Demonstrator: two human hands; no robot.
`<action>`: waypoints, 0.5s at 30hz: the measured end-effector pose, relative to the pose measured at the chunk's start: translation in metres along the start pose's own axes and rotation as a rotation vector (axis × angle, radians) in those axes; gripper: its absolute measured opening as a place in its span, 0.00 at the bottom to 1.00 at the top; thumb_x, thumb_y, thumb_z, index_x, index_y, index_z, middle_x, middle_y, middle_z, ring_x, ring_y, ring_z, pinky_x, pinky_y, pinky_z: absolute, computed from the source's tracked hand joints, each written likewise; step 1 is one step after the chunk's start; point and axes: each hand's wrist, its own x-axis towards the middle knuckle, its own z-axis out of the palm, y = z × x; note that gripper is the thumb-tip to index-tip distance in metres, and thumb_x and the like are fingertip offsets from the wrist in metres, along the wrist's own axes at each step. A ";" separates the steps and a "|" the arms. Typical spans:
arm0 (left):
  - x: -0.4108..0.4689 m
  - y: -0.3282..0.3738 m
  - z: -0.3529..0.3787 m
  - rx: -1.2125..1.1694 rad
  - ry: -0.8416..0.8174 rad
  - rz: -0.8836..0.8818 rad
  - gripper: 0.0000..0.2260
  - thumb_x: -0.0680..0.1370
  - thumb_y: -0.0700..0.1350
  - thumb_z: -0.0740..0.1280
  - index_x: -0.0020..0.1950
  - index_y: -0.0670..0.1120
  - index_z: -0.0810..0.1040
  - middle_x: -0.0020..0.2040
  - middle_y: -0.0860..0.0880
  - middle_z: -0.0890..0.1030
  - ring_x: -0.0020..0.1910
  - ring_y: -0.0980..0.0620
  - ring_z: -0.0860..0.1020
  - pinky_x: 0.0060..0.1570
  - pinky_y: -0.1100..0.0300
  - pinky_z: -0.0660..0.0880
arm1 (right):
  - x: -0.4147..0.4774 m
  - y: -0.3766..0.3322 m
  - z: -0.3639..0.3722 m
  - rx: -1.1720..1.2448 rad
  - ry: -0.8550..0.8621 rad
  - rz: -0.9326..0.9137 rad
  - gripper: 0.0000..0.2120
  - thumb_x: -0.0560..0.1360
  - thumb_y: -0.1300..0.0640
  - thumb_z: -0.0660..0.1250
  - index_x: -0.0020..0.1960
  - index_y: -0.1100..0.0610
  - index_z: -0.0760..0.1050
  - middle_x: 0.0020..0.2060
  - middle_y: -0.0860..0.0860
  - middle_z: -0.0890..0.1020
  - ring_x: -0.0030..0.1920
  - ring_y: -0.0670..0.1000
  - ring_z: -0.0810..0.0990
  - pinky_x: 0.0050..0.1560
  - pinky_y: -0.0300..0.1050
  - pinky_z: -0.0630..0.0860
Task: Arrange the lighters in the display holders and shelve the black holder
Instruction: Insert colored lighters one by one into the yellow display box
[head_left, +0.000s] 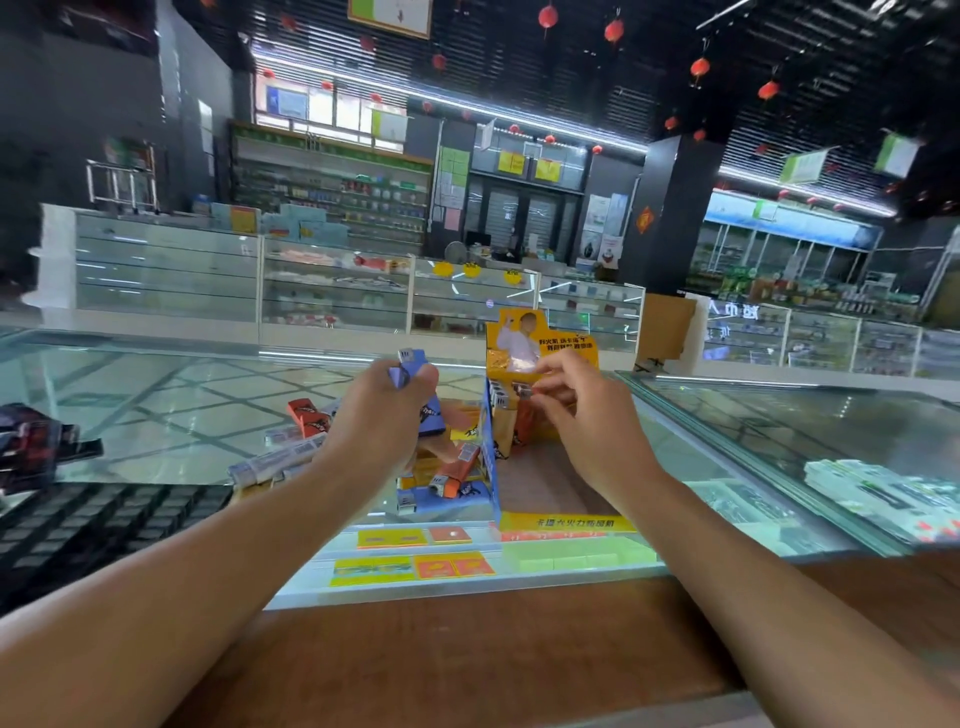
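A yellow and blue cardboard display holder (540, 338) stands on the glass counter, with a few lighters upright at its back. My right hand (576, 410) reaches into it and pinches a lighter (521, 391) by its metal top. My left hand (382, 410) hovers left of the holder and grips a bunch of blue lighters (415, 364), tops upward. Below it lies a loose pile of orange, blue and yellow lighters (447, 480). A black holder (31, 447) sits at the far left edge of the counter.
A black keyboard (93, 525) lies at the left front. The glass counter (156, 410) shows shelved goods beneath, and a wooden ledge (467, 649) runs along its near side. White boxes (883, 493) lie under the glass at right.
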 end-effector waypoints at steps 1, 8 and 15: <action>0.002 0.000 0.000 0.014 -0.006 0.002 0.12 0.87 0.49 0.60 0.58 0.40 0.72 0.41 0.41 0.87 0.37 0.37 0.83 0.26 0.60 0.63 | 0.000 -0.001 0.001 -0.006 -0.011 -0.003 0.08 0.80 0.62 0.73 0.55 0.52 0.79 0.46 0.44 0.84 0.48 0.38 0.82 0.50 0.34 0.78; 0.001 0.000 0.000 0.017 -0.094 0.028 0.07 0.84 0.35 0.64 0.56 0.46 0.78 0.42 0.45 0.88 0.33 0.47 0.81 0.24 0.60 0.69 | 0.002 -0.002 0.005 -0.160 -0.019 0.001 0.10 0.79 0.65 0.71 0.53 0.50 0.80 0.50 0.46 0.80 0.50 0.47 0.80 0.53 0.51 0.81; -0.003 0.004 -0.001 0.004 -0.151 0.089 0.08 0.83 0.40 0.69 0.56 0.38 0.71 0.46 0.45 0.88 0.42 0.43 0.79 0.27 0.61 0.60 | -0.008 -0.028 -0.002 0.131 0.085 -0.059 0.06 0.85 0.50 0.65 0.58 0.48 0.79 0.46 0.43 0.84 0.45 0.46 0.82 0.45 0.49 0.79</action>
